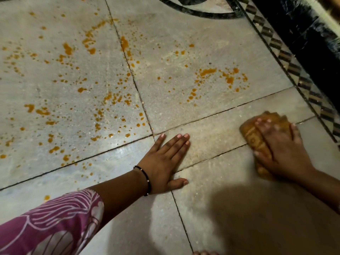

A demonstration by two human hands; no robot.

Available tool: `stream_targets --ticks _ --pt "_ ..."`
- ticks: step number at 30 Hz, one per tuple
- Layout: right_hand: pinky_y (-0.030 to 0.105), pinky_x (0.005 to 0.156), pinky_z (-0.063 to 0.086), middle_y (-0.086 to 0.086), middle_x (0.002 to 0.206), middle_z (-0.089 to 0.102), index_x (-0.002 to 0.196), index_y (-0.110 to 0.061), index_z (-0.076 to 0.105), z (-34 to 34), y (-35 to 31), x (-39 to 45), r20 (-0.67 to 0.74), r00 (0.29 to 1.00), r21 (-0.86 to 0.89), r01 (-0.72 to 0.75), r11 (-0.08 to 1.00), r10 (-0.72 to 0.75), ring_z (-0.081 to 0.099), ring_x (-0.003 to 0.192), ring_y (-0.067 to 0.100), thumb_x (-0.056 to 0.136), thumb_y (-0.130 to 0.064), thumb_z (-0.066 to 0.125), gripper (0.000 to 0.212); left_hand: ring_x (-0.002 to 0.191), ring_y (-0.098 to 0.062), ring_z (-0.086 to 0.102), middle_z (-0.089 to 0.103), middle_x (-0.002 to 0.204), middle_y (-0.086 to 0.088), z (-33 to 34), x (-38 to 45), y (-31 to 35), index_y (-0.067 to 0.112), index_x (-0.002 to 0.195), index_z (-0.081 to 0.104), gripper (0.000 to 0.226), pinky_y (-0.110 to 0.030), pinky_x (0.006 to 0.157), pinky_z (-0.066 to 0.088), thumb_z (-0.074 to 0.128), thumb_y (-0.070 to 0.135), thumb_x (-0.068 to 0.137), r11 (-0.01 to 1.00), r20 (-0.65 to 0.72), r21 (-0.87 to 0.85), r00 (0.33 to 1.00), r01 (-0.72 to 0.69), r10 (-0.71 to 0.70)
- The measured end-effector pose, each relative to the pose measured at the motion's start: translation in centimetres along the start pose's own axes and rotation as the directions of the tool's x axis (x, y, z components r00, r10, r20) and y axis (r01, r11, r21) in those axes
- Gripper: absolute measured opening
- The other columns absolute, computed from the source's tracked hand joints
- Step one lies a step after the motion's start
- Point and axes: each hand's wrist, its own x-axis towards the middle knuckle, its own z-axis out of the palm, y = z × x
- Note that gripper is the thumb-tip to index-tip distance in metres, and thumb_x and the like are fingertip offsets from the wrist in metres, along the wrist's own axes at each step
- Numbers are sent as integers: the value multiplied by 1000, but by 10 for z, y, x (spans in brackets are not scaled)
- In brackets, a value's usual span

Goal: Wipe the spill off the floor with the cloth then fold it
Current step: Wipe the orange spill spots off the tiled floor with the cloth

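An orange spill (103, 100) lies in drops and streaks over the grey stone floor, mostly on the left and middle slabs, with a smaller patch (217, 78) further right. My right hand (281, 144) presses down flat on a bunched orange-brown patterned cloth (252, 133) at the right, on a slab without drops. The cloth and fingers look blurred. My left hand (165, 161) rests flat on the floor with fingers spread, holding nothing, just below the nearest drops.
A black wall base (298, 28) with a checkered border strip (287, 57) runs diagonally along the right. A dark curved inlay (202, 14) sits in the floor at the top. Toes (204, 253) show at the bottom edge.
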Motion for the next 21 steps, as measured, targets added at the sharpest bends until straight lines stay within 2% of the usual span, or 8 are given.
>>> stream_targets --ticks 3,5,8,12,15,17,19,21 --pt "55 114 -5 8 158 16 151 -16 11 -6 -3 51 -37 968 33 -249 968 250 9 146 23 85 -64 17 82 147 -24 8 10 159 -10 0 -1 1 8 151 13 93 -52 114 8 29 72 85 1000 6 2 1000 7 -7" --pt "54 114 -7 7 160 9 152 -13 7 -9 -24 78 -21 966 -9 -257 966 257 3 146 22 84 -66 10 86 147 -24 8 9 159 -10 0 -1 1 8 151 14 93 -52 114 8 29 72 85 1000 10 12 1000 7 -7" --pt "52 115 -5 5 159 14 152 -15 10 -8 -66 79 -14 1000 -50 -7 999 6 8 146 21 86 -64 10 82 146 -25 11 11 158 -11 -1 -1 2 7 151 16 92 -52 114 9 30 71 85 1000 10 19 1000 5 -5" --pt "55 114 10 4 155 26 149 -14 23 1 -89 23 18 937 -56 350 935 -350 19 144 20 89 -58 29 75 146 -24 10 12 158 -11 -1 0 2 7 151 16 93 -52 113 7 32 70 85 1000 6 17 1000 6 -6" --pt "52 115 10 6 150 36 145 -16 33 4 -53 -14 57 906 27 419 908 -420 22 142 19 89 -62 30 72 146 -24 10 11 159 -11 -1 0 2 7 151 16 93 -52 114 6 34 70 84 1000 8 10 1000 9 -9" --pt "47 116 5 12 146 41 146 -16 28 0 -19 -17 67 955 39 288 957 -290 23 140 18 89 -67 19 77 146 -24 10 11 159 -11 -2 0 2 7 151 16 93 -51 114 6 34 69 84 1000 6 11 1000 12 -12" --pt "47 116 4 12 152 33 150 -20 18 -3 6 2 41 997 29 64 997 -65 22 141 21 88 -70 14 80 146 -24 8 9 159 -11 -2 0 3 7 151 14 93 -52 114 6 34 69 85 1000 14 12 1000 19 -19" --pt "52 115 5 8 157 21 152 -19 12 -5 10 36 -25 990 33 -138 990 139 16 144 22 86 -67 16 81 147 -24 7 8 159 -10 -2 0 3 8 151 14 93 -52 114 6 33 70 85 1000 29 17 999 25 -26"
